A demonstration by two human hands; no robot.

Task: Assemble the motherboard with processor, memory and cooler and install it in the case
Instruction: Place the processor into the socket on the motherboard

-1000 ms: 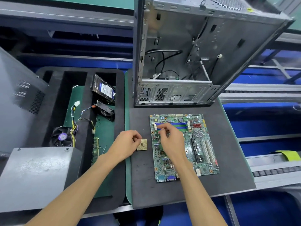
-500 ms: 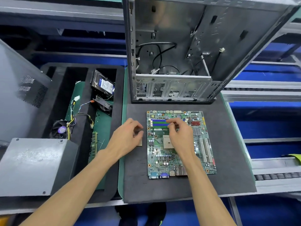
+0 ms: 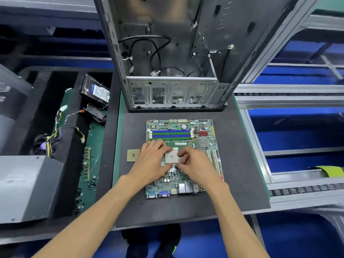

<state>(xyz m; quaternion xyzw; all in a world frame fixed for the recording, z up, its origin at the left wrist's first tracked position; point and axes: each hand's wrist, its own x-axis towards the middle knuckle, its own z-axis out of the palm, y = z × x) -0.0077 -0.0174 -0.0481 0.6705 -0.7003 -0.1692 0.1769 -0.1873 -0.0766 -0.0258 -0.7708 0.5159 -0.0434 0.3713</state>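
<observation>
A person's two bare hands work over a green motherboard (image 3: pixel 183 157) lying flat on a dark mat (image 3: pixel 240 164), its rear ports toward the worker and its blue and green memory slots (image 3: pixel 171 133) at the far side. The left hand (image 3: pixel 152 162) rests on the board's left half, fingers bent and spread along the left edge of the pale square processor socket (image 3: pixel 171 157), holding nothing. The right hand (image 3: pixel 195 164) sits just right of the socket with fingers curled, thumb and forefinger pinched together at the socket's near right corner; what they pinch is too small to make out. The socket shows bare between the two hands. The processor (image 3: pixel 133 155), a gold-toned square chip, lies on the mat just left of the board, beside the left hand and apart from it. Beyond the board stands the open metal case (image 3: pixel 173 94), loose black cables hanging inside. To the left, a black foam tray (image 3: pixel 42 101) holds a hard drive (image 3: pixel 96 91), a small fan (image 3: pixel 96 114), a bundle of coloured wires (image 3: pixel 55 131), a memory stick (image 3: pixel 86 164) and scattered screws (image 3: pixel 87 185). A grey metal box (image 3: pixel 24 187) sits at near left.
</observation>
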